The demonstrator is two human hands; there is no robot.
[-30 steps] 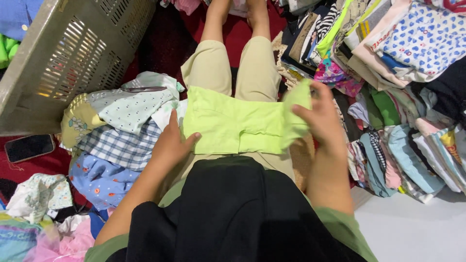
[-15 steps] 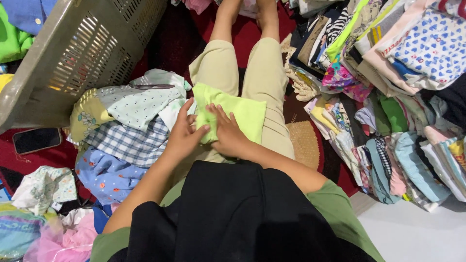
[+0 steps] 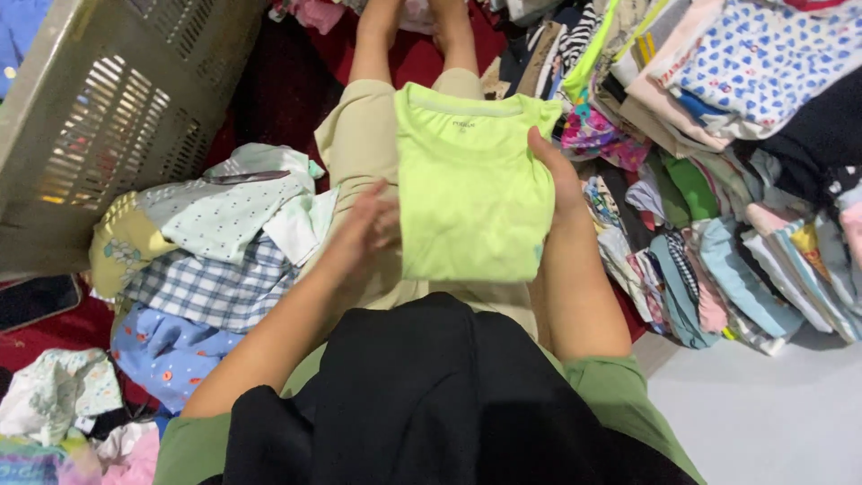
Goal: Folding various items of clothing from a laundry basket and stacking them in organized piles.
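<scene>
Right hand (image 3: 555,175) gripping lime shirt (image 3: 467,193)

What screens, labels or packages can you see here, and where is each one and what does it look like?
Phone: flat dark rectangle with its screen off, lying on the red floor covering at far left, below the basket.
Neck label print: small grey mark inside the collar of the lime green shirt on the person's lap.
No packages or signs.

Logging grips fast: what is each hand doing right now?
Left hand: open, at the lime shirt edge.
Right hand: grip on the shirt's right side.
</scene>
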